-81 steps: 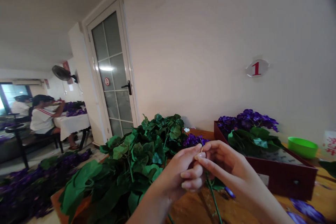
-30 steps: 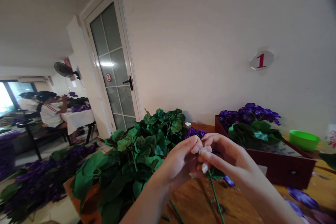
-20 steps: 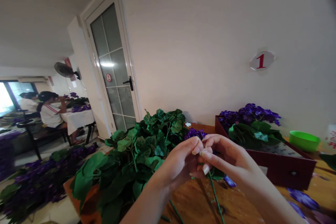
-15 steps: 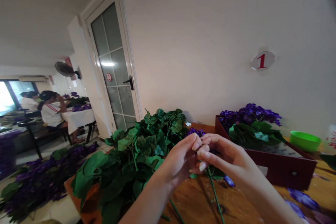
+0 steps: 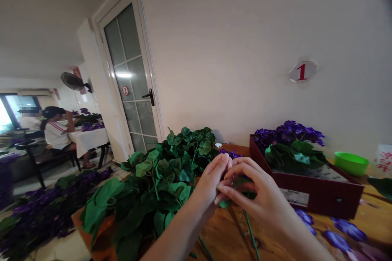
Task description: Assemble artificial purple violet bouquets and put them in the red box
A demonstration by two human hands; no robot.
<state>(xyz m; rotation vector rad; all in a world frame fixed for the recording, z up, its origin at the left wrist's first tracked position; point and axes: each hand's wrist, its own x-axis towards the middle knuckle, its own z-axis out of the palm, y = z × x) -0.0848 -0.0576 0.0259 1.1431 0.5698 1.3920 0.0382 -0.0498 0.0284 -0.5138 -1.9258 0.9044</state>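
Note:
My left hand (image 5: 211, 179) and my right hand (image 5: 252, 189) meet over the wooden table (image 5: 228, 234), fingertips pinched together. What lies between the fingers is too small and hidden to name. A green stem (image 5: 251, 232) shows below my right hand; whether it is held cannot be made out. Left of my hands is a large heap of green leaves (image 5: 171, 171). Behind the fingertips a few purple flowers (image 5: 230, 153) are partly visible.
A dark red box (image 5: 321, 193) with purple flowers (image 5: 289, 132) and leaves stands at right. Beyond it is a green bowl (image 5: 351, 163). Loose purple petals (image 5: 349, 228) lie in front. More flowers (image 5: 55, 208) are at lower left. People (image 5: 56, 128) sit at a far table.
My hands have shifted slightly left, and the right hand's fingers have spread and turned around the left fingertips. More loose petals and the box's label now show.

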